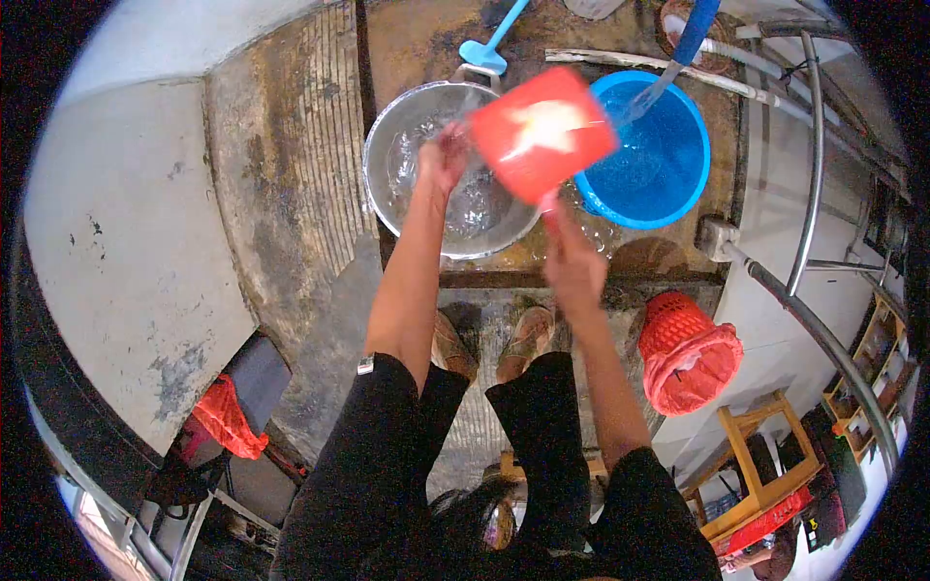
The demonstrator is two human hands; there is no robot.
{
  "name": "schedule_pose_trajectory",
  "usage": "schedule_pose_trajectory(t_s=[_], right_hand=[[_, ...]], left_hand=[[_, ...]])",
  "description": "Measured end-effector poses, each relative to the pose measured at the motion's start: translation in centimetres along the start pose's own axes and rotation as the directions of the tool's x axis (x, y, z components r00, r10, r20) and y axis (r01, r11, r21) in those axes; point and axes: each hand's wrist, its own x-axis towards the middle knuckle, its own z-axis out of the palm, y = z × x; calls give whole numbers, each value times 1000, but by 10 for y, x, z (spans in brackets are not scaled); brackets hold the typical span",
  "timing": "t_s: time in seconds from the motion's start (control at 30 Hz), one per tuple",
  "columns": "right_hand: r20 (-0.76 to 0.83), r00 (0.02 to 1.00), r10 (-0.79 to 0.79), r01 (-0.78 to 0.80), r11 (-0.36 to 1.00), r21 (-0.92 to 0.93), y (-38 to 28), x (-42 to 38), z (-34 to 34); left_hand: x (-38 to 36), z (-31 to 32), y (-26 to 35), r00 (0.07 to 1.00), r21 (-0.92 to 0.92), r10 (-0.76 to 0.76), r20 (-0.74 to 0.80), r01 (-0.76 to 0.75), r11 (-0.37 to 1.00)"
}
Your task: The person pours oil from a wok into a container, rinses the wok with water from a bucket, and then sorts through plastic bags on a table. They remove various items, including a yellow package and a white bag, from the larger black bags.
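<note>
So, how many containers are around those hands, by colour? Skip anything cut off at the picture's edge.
Red: 2 (the dipper in the right hand, the mesh basket)
Blue: 1 (the bucket)
Silver: 1 (the basin)
Total: 4

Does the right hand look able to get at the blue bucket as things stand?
Probably yes: holding the red dipper, the right hand is near the blue bucket; only a blue tube hangs over its far side.
</note>
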Motion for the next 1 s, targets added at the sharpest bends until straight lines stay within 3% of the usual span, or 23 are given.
schedule_pose_trajectory(t_s=[0.03,0.1,0.17,0.2,0.27,0.33,0.4,0.47,0.5,0.53,0.6,0.63,0.73,0.83,0.93,1.0], right_hand=[[-29,997,70,-72,996,-57,4,10,-16],[-83,978,192,-199,976,-89,15,27,-51],[17,960,279,-266,932,-247,38,39,-74],[76,941,329,-288,900,-328,51,47,-79],[165,893,418,-334,863,-378,101,67,-65],[308,874,374,-158,821,-548,150,89,-38],[394,851,348,-78,825,-560,150,108,-22],[418,825,380,-115,837,-535,155,117,0],[431,812,393,-131,843,-521,158,122,14],[483,843,236,31,876,-482,202,124,39],[517,805,290,-229,957,-181,223,121,27],[550,769,325,-363,931,-41,219,120,16],[685,598,416,-740,616,272,177,114,-47],[669,660,341,-657,695,293,131,92,-109],[597,701,390,-642,710,291,104,53,-132],[561,777,284,-546,748,378,91,26,-129]], left_hand=[[-5,26,25,924,-303,-321,-208,251,919],[-1,32,23,958,-202,-230,-173,194,960],[-16,49,20,984,-19,-76,-163,73,997],[-24,54,16,923,7,-122,-366,134,991],[-40,50,3,889,99,-164,-427,226,969],[-56,44,-13,859,124,-185,-478,275,953],[-75,37,-35,829,80,-203,-521,284,955],[-87,28,-50,799,133,-271,-536,397,908],[-89,24,-56,782,157,-301,-546,448,880],[-90,14,-67,807,126,-341,-482,449,885],[-89,17,-76,794,-35,-418,-441,451,892],[-87,21,-79,790,-119,-453,-412,447,887],[-83,35,-81,905,-58,-341,-254,338,940],[-68,69,-66,921,-109,-363,-140,350,930],[-67,108,-39,870,-115,-446,-210,431,895],[-60,115,-49,867,-212,-467,-173,430,878]])
